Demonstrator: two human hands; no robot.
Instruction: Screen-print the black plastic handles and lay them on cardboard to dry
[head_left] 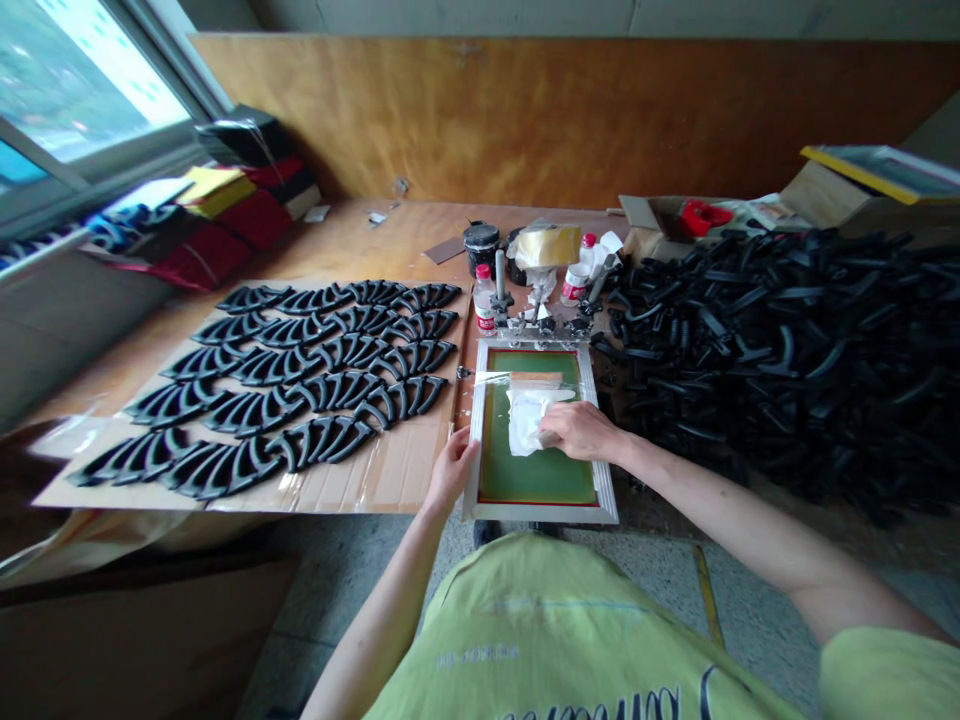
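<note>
I had the right hand (581, 430) curled closed over a white rag (527, 420), pressing it onto the green silkscreen (536, 480) at twelve o'clock, while the left hand (452, 470) clasped the left rail of its metal frame (540, 512) at eleven.

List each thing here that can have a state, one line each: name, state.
Silver-framed green printing screen, lying flat, clamped at the far edge.
White crumpled cloth, bunched on the screen.
Right bare hand, pressing the cloth.
Left bare hand, against the frame's near-left edge.
Curved black plastic parts, laid in rows on flat brown cardboard.
</note>
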